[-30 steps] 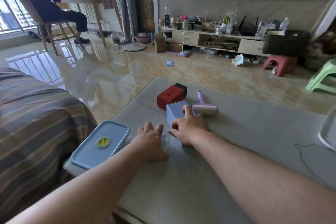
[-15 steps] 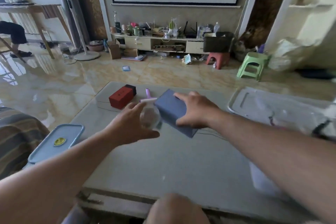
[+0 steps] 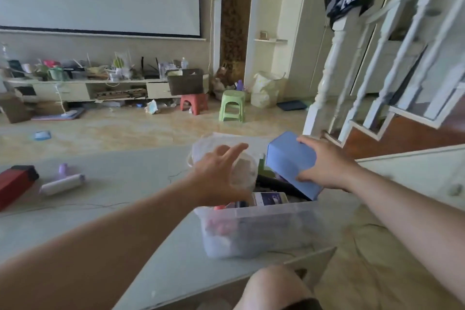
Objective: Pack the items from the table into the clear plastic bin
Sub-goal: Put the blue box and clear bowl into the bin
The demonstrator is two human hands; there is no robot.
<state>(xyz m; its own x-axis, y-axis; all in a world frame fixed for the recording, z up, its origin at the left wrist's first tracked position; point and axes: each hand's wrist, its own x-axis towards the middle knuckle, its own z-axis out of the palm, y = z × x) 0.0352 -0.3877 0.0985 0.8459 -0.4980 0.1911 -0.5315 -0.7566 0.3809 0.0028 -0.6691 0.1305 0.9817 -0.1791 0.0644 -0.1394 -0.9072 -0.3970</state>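
The bin [image 3: 254,224], clear plastic and already partly filled, is seen at the right edge of the tabletop [image 3: 105,184]. A blue box [image 3: 289,163] is gripped by the right hand [image 3: 324,166], thumb on the near side and fingers over the far end, and is held tilted above the bin's opening. A clear round container [image 3: 241,171] is held over the bin by the left hand [image 3: 221,173], whose fingers are spread wide around it. A red box [image 3: 15,181] and a lint roller [image 3: 63,181] are left lying on the tabletop, well apart from the bin.
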